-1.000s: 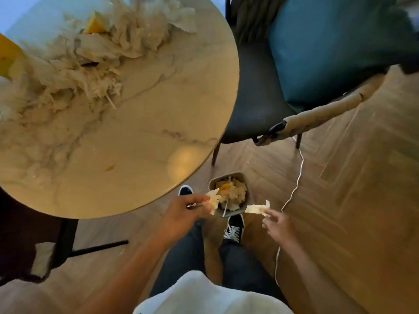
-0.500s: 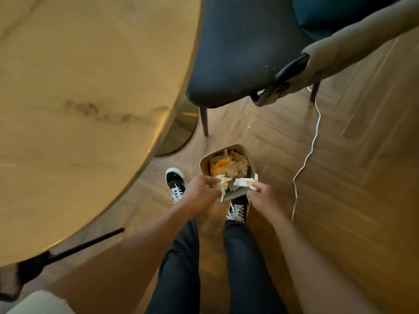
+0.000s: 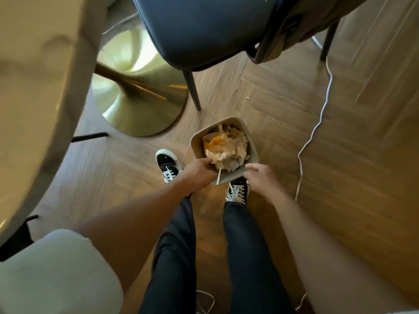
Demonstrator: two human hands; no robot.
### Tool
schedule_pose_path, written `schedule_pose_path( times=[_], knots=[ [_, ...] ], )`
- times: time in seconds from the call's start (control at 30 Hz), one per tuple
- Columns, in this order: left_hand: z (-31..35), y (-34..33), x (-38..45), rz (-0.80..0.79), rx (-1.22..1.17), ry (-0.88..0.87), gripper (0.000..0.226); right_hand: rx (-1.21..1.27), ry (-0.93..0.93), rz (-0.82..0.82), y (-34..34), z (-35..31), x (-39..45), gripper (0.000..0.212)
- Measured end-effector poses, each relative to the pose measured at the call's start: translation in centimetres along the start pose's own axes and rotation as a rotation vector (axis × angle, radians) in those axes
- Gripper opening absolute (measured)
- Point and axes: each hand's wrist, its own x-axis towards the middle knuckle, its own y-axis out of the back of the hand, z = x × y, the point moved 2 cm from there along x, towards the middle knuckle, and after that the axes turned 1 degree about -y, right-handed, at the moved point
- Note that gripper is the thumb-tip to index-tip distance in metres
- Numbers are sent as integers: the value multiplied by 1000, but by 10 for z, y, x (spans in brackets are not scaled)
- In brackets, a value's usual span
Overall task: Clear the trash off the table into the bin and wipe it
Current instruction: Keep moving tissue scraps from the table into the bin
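Hands (image 3: 199, 172) over bin (image 3: 195, 141) (heaped full)

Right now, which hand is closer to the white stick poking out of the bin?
Left. The left hand reaches into the bin right beside the white stick; the right hand hovers farther off, outside the rim.

herringbone wood floor (image 3: 340, 137), dark chair (image 3: 204, 28), brass pedestal base (image 3: 140, 103), white cable (image 3: 317, 123).

A dark blue chair (image 3: 199, 30) is standing at the far side on a wooden floor (image 3: 362, 143), a white cable (image 3: 317, 123) trailing along its right.
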Motion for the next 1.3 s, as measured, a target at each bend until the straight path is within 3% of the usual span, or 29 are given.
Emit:
schedule_pose_path(
  times=[0.3, 0.63, 0.93, 1.3],
  knots=[
    [2, 18, -78, 14, -144, -41, 23, 62, 170, 10, 20, -49, -87, 41],
    [-27, 48, -219, 45, -210, -137, 29, 107, 337, 26, 32, -90, -229, 25],
    [-64, 95, -310, 291, -294, -319, 22, -65, 499, 26, 14, -144, -314, 24],
    [-109, 206, -333, 480, -548, -464, 15, -351, 685, -5, -71, -282, -346, 30]
  ],
)
